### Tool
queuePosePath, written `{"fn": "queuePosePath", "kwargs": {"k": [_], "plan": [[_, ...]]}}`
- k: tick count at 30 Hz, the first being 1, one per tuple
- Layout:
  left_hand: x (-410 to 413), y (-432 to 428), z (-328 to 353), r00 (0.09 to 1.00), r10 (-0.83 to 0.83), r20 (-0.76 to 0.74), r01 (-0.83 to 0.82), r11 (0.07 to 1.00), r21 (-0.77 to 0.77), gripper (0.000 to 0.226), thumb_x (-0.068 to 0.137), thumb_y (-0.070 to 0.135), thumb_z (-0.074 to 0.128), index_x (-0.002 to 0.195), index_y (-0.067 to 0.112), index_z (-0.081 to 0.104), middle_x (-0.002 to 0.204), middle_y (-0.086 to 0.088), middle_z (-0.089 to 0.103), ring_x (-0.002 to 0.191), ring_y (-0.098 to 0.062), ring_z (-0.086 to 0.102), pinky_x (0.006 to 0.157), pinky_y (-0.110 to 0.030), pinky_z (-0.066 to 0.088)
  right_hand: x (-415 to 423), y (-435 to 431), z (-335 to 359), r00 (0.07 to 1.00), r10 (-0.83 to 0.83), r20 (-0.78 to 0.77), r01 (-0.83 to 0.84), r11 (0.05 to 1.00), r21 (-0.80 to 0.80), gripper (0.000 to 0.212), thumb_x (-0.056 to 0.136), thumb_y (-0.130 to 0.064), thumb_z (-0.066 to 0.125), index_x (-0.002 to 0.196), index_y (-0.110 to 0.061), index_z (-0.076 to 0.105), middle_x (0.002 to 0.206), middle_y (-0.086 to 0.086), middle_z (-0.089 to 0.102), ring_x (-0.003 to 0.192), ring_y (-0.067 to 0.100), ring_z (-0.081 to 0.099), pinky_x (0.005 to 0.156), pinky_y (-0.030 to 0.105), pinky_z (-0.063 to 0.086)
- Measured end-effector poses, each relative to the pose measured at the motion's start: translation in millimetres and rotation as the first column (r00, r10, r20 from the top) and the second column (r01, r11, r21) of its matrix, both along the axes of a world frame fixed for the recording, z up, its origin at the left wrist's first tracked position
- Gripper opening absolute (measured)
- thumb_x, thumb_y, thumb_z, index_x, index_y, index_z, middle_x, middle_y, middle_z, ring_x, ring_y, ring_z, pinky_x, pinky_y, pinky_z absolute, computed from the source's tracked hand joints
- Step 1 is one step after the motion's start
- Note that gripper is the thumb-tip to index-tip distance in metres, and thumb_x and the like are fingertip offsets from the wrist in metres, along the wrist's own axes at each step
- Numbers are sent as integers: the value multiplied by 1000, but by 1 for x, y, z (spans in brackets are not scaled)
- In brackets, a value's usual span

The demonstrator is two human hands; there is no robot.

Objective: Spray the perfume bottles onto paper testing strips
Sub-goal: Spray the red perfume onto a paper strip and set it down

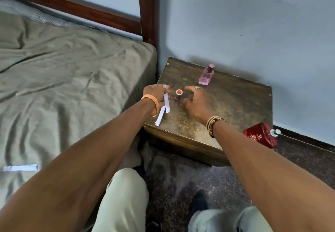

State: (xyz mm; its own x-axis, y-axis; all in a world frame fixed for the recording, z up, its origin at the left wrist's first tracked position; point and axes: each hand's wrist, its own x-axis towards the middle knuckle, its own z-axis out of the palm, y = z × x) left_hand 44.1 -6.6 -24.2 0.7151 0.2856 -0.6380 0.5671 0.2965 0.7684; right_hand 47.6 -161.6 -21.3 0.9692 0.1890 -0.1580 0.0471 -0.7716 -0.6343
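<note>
Three perfume bottles are showing around the wooden nightstand (235, 101): a red-capped bottle (178, 95) mid-frame, a pink one (206, 75) behind it, and a red one (261, 135) at right. The right hand (196, 103) is reaching with its fingers spread just beside the red-capped bottle. The left hand (156, 92) is pinching paper strips (165, 103). Gripping the body low is looking wisest. Fill levels are not showing

I see a rumpled olive-grey bedsheet (63, 68) on my left, with a reddish-brown wooden bed frame (147, 10) behind it. A worn dark wooden nightstand (235, 105) stands against the pale blue wall (235, 23) on speckled dark carpet (181, 177).
</note>
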Motion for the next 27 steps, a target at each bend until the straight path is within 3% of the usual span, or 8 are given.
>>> {"fn": "queuePosePath", "kwargs": {"k": [2,6,12,20,23,27], "plan": [[8,1,-9,1000,-8,-7,8,1000,6,18,94,7,55,82,12,68,95,-14,69,95,-31,66,86,-42,57,9,8,-8,1000,16,-10,-16,1000,-9,51,91,-3,62,140,-14,54,141,9,55,127,25,53,108,38,43],[16,-2,-15,999,-51,3,51,998,-46,19,94,4,55,81,11,66,81,-10,67,80,-26,65,86,-41,57,21,18,-19,998,55,-18,-55,998,-15,55,90,3,57,143,-13,52,145,10,53,135,25,48,109,30,35],[13,-4,-17,995,-95,-2,94,992,-79,12,95,6,55,90,9,65,91,-14,69,89,-29,68,85,-41,58,15,23,-25,1000,3,13,-3,1000,27,43,88,8,59,125,-12,67,121,8,69,110,23,64,93,30,49],[-3,-34,35,976,-208,70,215,968,-127,12,95,6,55,99,6,66,98,-18,70,91,-30,69,78,-37,59,-11,-17,19,996,-64,60,61,997,47,36,92,-5,64,127,-14,65,118,4,70,105,21,64,92,40,54],[-11,-66,66,959,-258,118,272,954,-124,13,95,7,55,102,6,66,102,-20,70,92,-31,69,76,-37,59,-26,-47,50,986,-130,102,122,989,85,33,93,-10,67,125,-14,65,116,3,69,100,18,64,90,37,54],[-24,-115,102,934,-315,170,342,927,-155,13,97,7,52,98,7,65,100,-19,68,98,-33,67,82,-40,57,-44,-95,81,971,-206,121,191,974,125,35,94,-10,65,128,-13,63,123,7,67,109,22,63,96,43,52]]}}
